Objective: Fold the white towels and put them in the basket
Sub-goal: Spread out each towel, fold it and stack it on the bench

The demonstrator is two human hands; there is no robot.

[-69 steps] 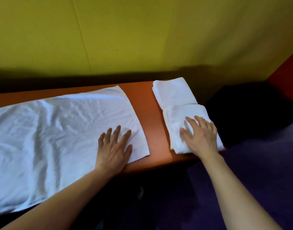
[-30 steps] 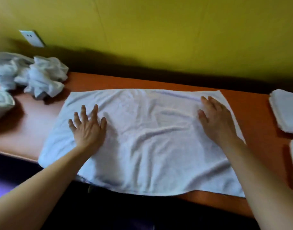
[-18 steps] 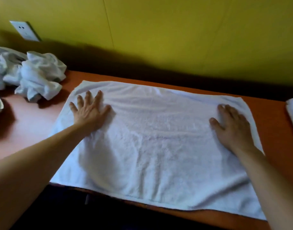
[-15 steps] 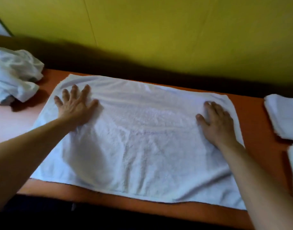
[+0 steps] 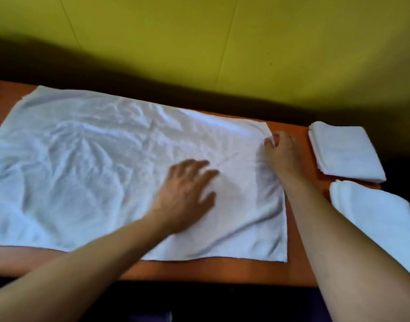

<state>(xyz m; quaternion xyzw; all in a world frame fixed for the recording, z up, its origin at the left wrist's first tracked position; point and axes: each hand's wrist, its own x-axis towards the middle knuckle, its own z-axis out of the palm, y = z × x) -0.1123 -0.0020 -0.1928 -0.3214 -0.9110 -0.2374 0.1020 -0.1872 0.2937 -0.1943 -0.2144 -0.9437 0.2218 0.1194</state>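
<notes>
A large white towel [image 5: 87, 163] lies spread flat and wrinkled across the orange table [image 5: 297, 263]. My left hand [image 5: 185, 194] rests on its right half, fingers spread and blurred by motion. At the towel's far right corner my right hand [image 5: 280, 154] has its fingers curled and pinches the cloth's edge. Two folded white towels lie to the right: one [image 5: 345, 152] near the wall, one [image 5: 376, 212] nearer me at the table's end. No basket is in view.
A yellow-green wall [image 5: 199, 43] runs behind the table, with a dark shadow along its base. The table's front edge drops to a dark floor [image 5: 199, 305] below.
My left hand slid from the towel's left side to its right half. My right hand moved up to the far right corner and curled onto the edge. The view shifted right.
</notes>
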